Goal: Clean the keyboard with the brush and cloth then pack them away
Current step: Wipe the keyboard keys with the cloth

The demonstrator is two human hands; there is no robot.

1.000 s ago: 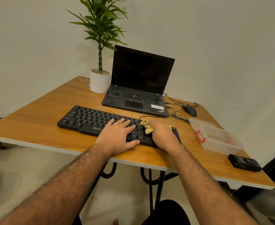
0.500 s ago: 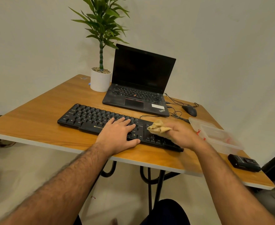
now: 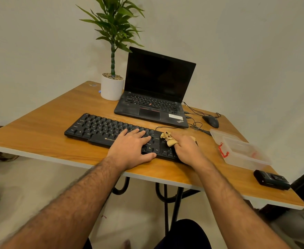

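A black keyboard (image 3: 101, 128) lies across the wooden table (image 3: 40, 133). My left hand (image 3: 131, 148) rests flat on its middle keys, fingers spread. My right hand (image 3: 187, 150) grips a crumpled tan cloth (image 3: 168, 138) and presses it onto the keyboard's right end, which the hand mostly covers. A clear plastic box (image 3: 241, 151) with a red latch stands open to the right of the keyboard. No brush is visible.
A black laptop (image 3: 154, 97) stands open behind the keyboard, with a potted plant (image 3: 111, 87) to its left. A black mouse (image 3: 211, 121) and loose cables lie at the back right. A small black device (image 3: 271, 179) sits near the table's front right edge.
My right hand swept the cloth out to the right past the keyboard's end, then came back onto its right keys. My left hand stayed in place.
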